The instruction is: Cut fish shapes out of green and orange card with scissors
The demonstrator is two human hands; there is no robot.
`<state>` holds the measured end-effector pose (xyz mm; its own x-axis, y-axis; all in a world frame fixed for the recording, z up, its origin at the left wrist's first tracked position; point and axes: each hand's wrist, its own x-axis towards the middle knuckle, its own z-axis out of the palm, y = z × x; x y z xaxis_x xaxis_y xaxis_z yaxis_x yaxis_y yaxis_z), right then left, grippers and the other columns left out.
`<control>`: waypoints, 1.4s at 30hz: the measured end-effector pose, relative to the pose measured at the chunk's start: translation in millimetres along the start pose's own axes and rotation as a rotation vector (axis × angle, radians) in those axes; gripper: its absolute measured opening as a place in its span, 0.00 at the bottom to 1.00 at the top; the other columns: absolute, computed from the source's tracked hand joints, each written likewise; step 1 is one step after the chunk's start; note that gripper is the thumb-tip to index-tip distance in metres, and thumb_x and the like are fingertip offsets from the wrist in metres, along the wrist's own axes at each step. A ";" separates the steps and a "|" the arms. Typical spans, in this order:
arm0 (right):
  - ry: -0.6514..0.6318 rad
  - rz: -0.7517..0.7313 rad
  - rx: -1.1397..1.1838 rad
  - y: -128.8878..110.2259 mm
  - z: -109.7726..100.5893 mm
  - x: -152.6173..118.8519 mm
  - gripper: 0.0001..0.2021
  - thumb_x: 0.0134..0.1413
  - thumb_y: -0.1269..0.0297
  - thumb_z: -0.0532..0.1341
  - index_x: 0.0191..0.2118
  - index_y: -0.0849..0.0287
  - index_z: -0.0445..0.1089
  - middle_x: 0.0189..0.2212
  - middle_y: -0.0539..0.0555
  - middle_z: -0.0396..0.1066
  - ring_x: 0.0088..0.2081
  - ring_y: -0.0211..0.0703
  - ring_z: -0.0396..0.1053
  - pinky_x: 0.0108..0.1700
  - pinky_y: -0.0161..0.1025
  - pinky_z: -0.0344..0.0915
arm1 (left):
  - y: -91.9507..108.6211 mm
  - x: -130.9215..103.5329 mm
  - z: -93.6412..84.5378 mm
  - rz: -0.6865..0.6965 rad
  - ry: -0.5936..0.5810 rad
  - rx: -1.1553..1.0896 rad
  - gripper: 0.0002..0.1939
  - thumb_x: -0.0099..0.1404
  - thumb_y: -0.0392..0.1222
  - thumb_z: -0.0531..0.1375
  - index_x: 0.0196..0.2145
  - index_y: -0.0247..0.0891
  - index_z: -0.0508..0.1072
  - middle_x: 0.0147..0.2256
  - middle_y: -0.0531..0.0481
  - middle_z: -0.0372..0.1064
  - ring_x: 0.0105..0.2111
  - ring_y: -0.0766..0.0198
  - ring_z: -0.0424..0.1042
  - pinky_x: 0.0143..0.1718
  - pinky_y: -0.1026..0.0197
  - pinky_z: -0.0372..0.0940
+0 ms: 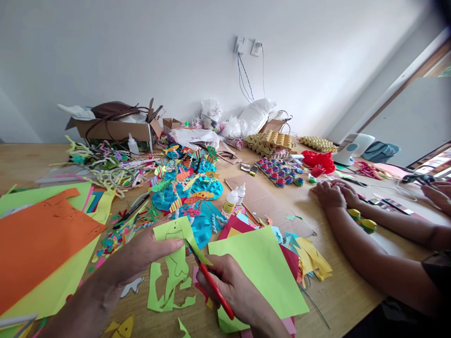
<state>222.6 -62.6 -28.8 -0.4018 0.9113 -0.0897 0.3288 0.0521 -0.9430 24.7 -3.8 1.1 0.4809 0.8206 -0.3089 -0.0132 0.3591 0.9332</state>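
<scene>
While the left hand (146, 251) clamps a light-green paper piece with a dark-lined fish drawing (173, 234) between thumb and fingers, I see, in the head view, the right hand (234, 281) closed around a pair of red-handled scissors (215, 287). The blades meet the paper just beside the left thumb, and the paper is held above the wooden table (345, 291), near the middle of my view. Below it lie ragged light-green paper offcuts (153, 293), crowding the space beside the scissors. Next to the right hand I have a large light-green paper sheet (259, 267) on top of a dark-red paper sheet (289, 258); whether the hand touches it, I cannot tell.

Straight beyond the paper, a cluster of bright-blue rippled pieces (202, 230) with many patterned paper fish (200, 197) stands in the way, and two small glue bottles (229, 203) are at its right. To my left, a large orange paper sheet (38, 239) covers much of that side, with a tangled heap of pastel pipe cleaners (84, 152) farther back. Off to the right, another person's hands (329, 193) are close together at the table, near a purple-and-red painted egg-carton tray (278, 173).
</scene>
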 end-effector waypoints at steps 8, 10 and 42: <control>-0.020 -0.013 0.011 -0.4 -1.9 -1.7 0.17 0.62 0.59 0.53 0.22 0.59 0.54 0.18 0.44 0.50 0.20 0.31 0.47 0.21 0.30 0.45 | 5.2 -2.5 3.6 -0.016 -0.035 0.038 0.17 0.55 0.43 0.64 0.44 0.39 0.75 0.33 0.49 0.80 0.35 0.50 0.76 0.38 0.53 0.69; -0.017 -0.024 -0.023 -2.1 -3.0 -2.1 0.17 0.61 0.62 0.53 0.21 0.60 0.54 0.18 0.44 0.51 0.20 0.30 0.47 0.21 0.30 0.46 | 5.8 -2.3 2.7 -0.012 -0.018 0.088 0.17 0.55 0.42 0.64 0.44 0.40 0.75 0.34 0.49 0.80 0.37 0.50 0.75 0.40 0.53 0.69; -0.007 -0.069 -0.157 -3.2 -4.5 -1.7 0.20 0.62 0.60 0.55 0.19 0.62 0.58 0.18 0.45 0.57 0.21 0.30 0.50 0.22 0.30 0.47 | -0.3 -0.4 -8.0 0.029 -0.113 0.175 0.11 0.58 0.44 0.62 0.39 0.42 0.78 0.34 0.50 0.78 0.34 0.54 0.75 0.37 0.59 0.68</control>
<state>226.2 -62.5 -24.1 -0.4340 0.9005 -0.0290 0.4295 0.1785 -0.8852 17.5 -0.6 -0.5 0.5779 0.7707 -0.2684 0.1195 0.2454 0.9620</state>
